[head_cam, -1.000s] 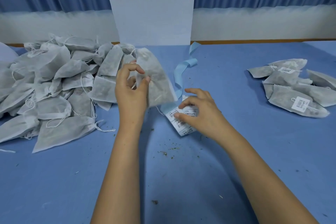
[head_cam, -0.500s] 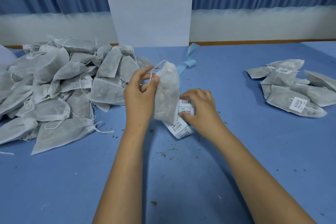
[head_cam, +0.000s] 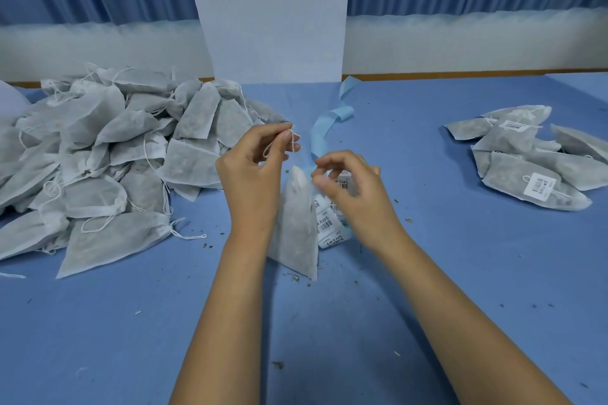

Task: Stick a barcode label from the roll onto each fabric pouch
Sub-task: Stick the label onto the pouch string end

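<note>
Lowered, pouch [head_cam: 297, 223] now touches blue table [head_cam: 460, 273], left hand [head_cam: 253, 171] pinching drawstring [head_cam: 291, 141].

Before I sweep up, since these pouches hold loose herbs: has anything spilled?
Yes. Dark flecks lie scattered on the blue table, thickest under the pouch hanging from the left hand, such as the clump beside its lower corner. No tear is visible.
</note>
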Demonstrator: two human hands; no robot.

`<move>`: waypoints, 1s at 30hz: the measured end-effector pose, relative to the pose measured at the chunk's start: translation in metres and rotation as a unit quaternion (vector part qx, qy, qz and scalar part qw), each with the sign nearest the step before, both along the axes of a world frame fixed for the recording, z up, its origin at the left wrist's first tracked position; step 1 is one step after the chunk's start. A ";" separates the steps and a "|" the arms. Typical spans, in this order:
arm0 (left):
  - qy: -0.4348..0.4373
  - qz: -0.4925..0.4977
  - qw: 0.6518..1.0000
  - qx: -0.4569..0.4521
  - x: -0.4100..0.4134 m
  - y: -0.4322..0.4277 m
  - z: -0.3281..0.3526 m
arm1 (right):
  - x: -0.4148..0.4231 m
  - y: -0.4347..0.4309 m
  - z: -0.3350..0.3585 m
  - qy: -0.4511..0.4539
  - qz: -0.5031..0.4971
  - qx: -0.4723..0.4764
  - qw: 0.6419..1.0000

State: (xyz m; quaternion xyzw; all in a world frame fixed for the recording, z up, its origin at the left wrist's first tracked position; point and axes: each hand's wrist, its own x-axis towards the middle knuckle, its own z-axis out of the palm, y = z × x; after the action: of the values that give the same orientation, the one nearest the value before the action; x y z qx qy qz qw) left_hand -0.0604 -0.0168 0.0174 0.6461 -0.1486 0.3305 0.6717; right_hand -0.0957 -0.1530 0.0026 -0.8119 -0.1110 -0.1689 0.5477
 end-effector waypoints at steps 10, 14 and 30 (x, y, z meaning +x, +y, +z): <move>-0.123 0.052 0.986 0.098 -0.006 -0.001 0.005 | -0.002 0.004 0.003 -0.025 -0.069 0.132 0.989; -0.160 0.013 0.965 0.206 -0.008 -0.005 0.003 | 0.001 -0.008 0.009 -0.016 -0.122 0.257 0.959; 0.163 -0.185 0.959 0.139 -0.003 -0.012 0.000 | 0.007 -0.013 0.008 0.057 -0.062 0.422 0.903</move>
State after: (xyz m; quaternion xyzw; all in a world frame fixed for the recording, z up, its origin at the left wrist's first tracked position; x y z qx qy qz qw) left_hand -0.0633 -0.0291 0.0171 0.7396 -0.1983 0.0667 0.6398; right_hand -0.0890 -0.1658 0.0104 -0.5184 0.0530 -0.1870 0.8327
